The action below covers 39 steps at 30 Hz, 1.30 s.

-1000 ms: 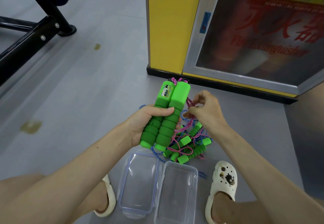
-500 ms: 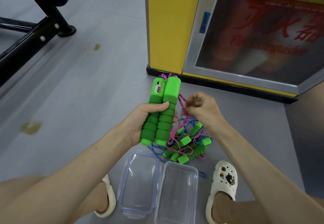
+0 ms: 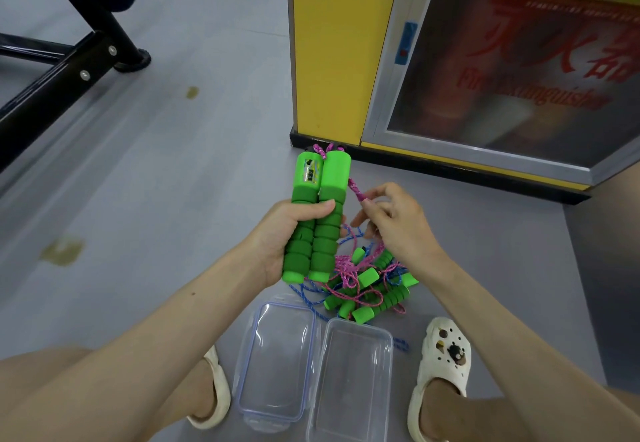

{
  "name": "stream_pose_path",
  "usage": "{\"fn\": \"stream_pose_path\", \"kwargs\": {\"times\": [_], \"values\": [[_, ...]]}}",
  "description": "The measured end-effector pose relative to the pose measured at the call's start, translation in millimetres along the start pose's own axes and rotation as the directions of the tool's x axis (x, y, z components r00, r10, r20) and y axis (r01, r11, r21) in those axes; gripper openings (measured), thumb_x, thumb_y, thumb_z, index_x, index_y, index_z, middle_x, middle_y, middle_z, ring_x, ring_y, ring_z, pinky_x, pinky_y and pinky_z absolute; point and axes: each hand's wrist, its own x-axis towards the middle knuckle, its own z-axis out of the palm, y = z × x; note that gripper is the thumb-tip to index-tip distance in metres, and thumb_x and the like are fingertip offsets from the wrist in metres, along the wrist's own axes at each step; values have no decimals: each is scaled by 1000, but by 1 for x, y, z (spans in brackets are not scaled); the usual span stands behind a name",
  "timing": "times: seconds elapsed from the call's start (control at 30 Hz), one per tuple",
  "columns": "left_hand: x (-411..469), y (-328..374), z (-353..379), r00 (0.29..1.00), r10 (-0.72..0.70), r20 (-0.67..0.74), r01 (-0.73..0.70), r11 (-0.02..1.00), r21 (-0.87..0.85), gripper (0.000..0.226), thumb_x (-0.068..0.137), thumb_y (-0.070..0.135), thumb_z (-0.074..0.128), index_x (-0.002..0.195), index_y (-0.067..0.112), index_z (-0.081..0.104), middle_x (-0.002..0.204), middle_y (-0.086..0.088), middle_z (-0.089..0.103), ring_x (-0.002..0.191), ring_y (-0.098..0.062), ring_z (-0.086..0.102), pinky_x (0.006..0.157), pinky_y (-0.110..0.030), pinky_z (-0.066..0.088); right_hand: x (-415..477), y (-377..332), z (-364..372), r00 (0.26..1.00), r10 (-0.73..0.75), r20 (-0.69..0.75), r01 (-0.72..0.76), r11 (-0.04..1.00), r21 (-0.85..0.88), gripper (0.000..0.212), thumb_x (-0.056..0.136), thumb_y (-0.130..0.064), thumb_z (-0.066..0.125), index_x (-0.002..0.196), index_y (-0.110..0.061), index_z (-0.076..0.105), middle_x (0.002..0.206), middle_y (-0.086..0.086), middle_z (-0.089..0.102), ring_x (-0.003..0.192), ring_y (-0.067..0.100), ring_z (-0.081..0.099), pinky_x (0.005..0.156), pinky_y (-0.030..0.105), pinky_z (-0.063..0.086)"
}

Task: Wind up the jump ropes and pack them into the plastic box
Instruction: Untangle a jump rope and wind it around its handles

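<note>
Nearest the camera, the person's bare legs frame the bottom of the view, with a cream slipper [image 3: 211, 403] on the left foot and a cream clog [image 3: 440, 369] dotted with small charms on the right, both on the grey floor [image 3: 166, 199]. Between the feet lies the clear plastic box [image 3: 358, 324], open side up. Just to its left, edge to edge with it, is its lid [image 3: 282, 306], with a blue seal round the rim. Just beyond them a pile of jump ropes [image 3: 372, 291] sits on the floor, several green handles tangled in pink and blue braided cords, and one blue cord trails past the lid's far corner. Above the pile the left hand [image 3: 284, 237] grips a pair of green foam handles [image 3: 320, 223], held upright side by side, with the fingers wrapped round the ribbed lower halves and the thumb across the front. The left one of the pair has a small counter window near its top. A pink cord [image 3: 356, 190] shows at the tops of the handles and again on their right side, where the right hand [image 3: 398, 223] pinches it between thumb and forefinger, its other fingers loosely curled. Farther back stands a yellow cabinet [image 3: 329, 43] on a black base, its glass door [image 3: 519, 78] lettered in red. At far left a black metal frame [image 3: 69, 64] crosses the floor.
</note>
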Motion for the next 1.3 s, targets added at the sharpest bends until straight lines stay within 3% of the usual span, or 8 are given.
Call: {"fn": "stream_pose_path", "kwargs": {"times": [0.23,0.43,0.53,0.7,0.8,0.97,1.17,1.3], "values": [[2,-7,3,982,158,-104,-128,959,251,11,83,8,68,95,8,67,82,-11,68,76,-24,65,64,-32,57,4,-2,-2,910,355,213,-411,716,565,17,96,-9,50,85,-4,61,56,3,61,42,7,48,40,17,39],[11,-22,0,896,417,-153,-223,720,657,16,75,27,76,85,20,66,71,-1,67,68,-22,62,69,-41,53,-7,-4,10,966,217,140,-234,965,115,32,102,-18,42,79,-8,62,50,8,50,29,3,30,33,14,24],[10,-23,3,846,514,-142,-152,487,860,22,78,39,71,91,25,59,77,5,64,77,-24,60,69,-35,48,-8,-3,10,966,165,202,-165,986,-17,24,100,-17,44,97,-5,64,55,8,56,34,4,37,38,16,31],[11,-26,5,821,551,-148,-87,377,922,20,82,42,67,89,28,53,79,6,60,78,-25,57,64,-31,39,-12,-3,10,932,168,321,-114,977,-181,16,97,-10,48,92,-13,63,70,5,66,47,7,53,47,20,44],[11,-30,4,763,641,-82,-81,221,972,21,87,39,62,95,22,52,85,5,53,75,-24,52,62,-32,35,-11,-2,10,950,167,262,-120,975,-185,19,98,-14,48,90,-15,66,77,11,57,65,19,51,60,33,46],[11,-30,8,706,709,6,-47,38,998,25,88,19,57,113,18,51,87,3,41,71,-22,38,58,-32,29,-16,-6,19,960,185,210,-229,951,206,21,99,-7,44,94,2,61,58,7,61,42,7,54,43,18,44],[8,-25,17,735,676,49,82,-161,984,46,86,18,53,129,20,40,98,-2,54,96,-23,49,61,-31,27,-10,-10,15,932,200,301,-239,966,96,18,100,-16,45,110,-7,57,66,8,61,36,3,41,42,15,34],[13,-29,15,696,712,98,118,-247,962,48,75,15,67,119,13,50,86,-6,54,83,-26,54,55,-32,29,-15,-11,16,928,220,300,-280,944,172,42,78,-55,60,82,-13,63,66,0,55,48,6,39,51,18,32]]}}
